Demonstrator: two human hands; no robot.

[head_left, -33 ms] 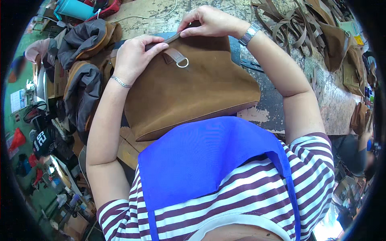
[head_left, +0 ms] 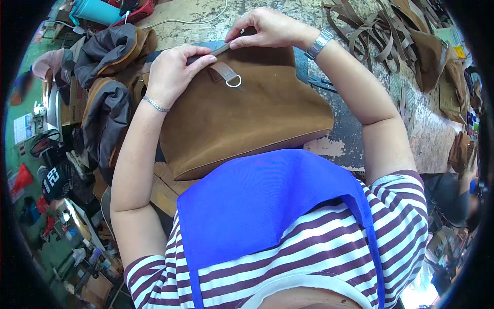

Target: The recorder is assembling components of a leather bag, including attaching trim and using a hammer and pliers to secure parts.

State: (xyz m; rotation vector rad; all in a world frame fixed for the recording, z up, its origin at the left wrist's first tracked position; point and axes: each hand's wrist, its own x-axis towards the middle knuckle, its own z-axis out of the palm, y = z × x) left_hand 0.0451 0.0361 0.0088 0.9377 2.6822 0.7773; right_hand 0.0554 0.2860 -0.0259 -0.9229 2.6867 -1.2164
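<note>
A brown leather bag (head_left: 252, 110) lies across the worktable in front of me, its stitched bottom edge toward my body. A narrow grey-brown leather strap (head_left: 221, 50) runs along its far edge. My left hand (head_left: 177, 69) pinches one end of that strap between thumb and fingers. Close by on the right, my right hand (head_left: 265, 31) grips the strap farther along, thumb below and fingers curled over. Just under the strap, a short leather tab (head_left: 223, 71) holds a metal D-ring (head_left: 234, 81). My fingers hide part of the strap.
Dark grey bags with brown trim (head_left: 105, 118) are piled at the left. A turquoise bottle (head_left: 98, 11) lies at the far left. Loose straps (head_left: 370, 33) coil at the far right, near more brown leather pieces (head_left: 429, 62). Another person (head_left: 453, 198) is at the right edge.
My right hand has shifted very slightly to the left along the strap. The bag and my left hand look practically the same.
</note>
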